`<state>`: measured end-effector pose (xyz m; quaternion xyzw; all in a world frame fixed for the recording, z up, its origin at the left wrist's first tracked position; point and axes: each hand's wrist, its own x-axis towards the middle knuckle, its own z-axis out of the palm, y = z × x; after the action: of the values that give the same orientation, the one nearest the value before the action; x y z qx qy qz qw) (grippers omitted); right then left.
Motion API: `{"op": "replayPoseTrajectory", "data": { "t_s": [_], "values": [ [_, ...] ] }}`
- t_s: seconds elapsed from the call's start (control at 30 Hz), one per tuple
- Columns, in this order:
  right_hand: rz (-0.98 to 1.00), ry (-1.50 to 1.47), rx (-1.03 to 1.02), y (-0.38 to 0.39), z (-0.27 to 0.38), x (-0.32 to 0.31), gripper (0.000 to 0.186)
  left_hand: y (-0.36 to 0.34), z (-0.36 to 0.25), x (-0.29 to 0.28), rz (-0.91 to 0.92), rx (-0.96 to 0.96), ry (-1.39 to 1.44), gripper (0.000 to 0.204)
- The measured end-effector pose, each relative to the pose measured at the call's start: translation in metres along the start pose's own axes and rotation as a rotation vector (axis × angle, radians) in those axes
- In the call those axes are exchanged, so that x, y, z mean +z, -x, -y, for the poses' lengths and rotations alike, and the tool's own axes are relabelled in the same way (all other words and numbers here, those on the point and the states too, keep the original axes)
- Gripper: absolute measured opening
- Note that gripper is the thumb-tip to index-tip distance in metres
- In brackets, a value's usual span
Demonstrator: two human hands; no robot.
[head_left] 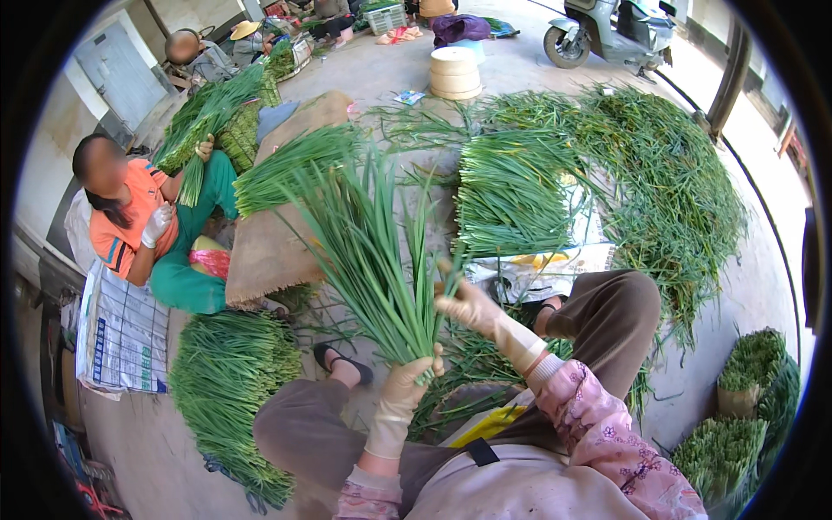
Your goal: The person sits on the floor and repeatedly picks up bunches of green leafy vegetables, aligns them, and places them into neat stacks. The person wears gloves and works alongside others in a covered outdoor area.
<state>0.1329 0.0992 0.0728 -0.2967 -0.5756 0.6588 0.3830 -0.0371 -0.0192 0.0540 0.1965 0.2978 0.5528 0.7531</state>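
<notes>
Green leafy bunch point(373, 269) rises from the left grip point(409, 381) in the head view, its pale lower ends inside the closed, gloved fingers and its leaves fanning up and leftward above. The right grip point(468, 308), also gloved, is above and to the right of the left one, at the bunch's right edge; its fingers are bent and somewhat blurred, and I cannot tell whether they pinch any leaves.

Beyond the right grip, a neat stack of green stalks point(511, 199) lies on a white printed sack point(585, 258), with a loose heap of leaves point(667, 191) farther right. Up and left of the left grip is a brown burlap cloth point(273, 256), bearing another row of green stalks point(295, 169) at its far part. A co-worker in an orange shirt point(139, 208) sits past the cloth, with greens in one gloved hand point(204, 148). Left of the left grip, a thick pile of greens point(230, 373) lies on the floor; well to its right, upright bundles point(719, 451) stand.
</notes>
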Motion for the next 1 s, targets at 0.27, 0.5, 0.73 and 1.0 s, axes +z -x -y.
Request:
{"op": "replayPoseTrajectory", "data": {
  "t_s": [0.27,0.5,0.73,1.0],
  "values": [
    [-0.664,-0.156,-0.200,0.019,-0.003,-0.015,0.029,-0.014,0.011,0.002,-0.289,0.253,-0.369,0.023],
    [-0.474,0.465,-0.181,-0.005,0.058,0.051,0.034,-0.015,0.013,0.021,-0.369,0.340,-0.449,0.021],
    [-0.435,0.166,-0.066,-0.014,0.051,0.063,0.026,-0.011,0.013,0.014,-0.318,0.278,-0.383,0.021],
    [-0.309,-0.038,-0.008,-0.016,0.039,0.038,0.027,-0.002,0.014,0.018,-0.178,0.205,0.070,0.036]
  ]
}}
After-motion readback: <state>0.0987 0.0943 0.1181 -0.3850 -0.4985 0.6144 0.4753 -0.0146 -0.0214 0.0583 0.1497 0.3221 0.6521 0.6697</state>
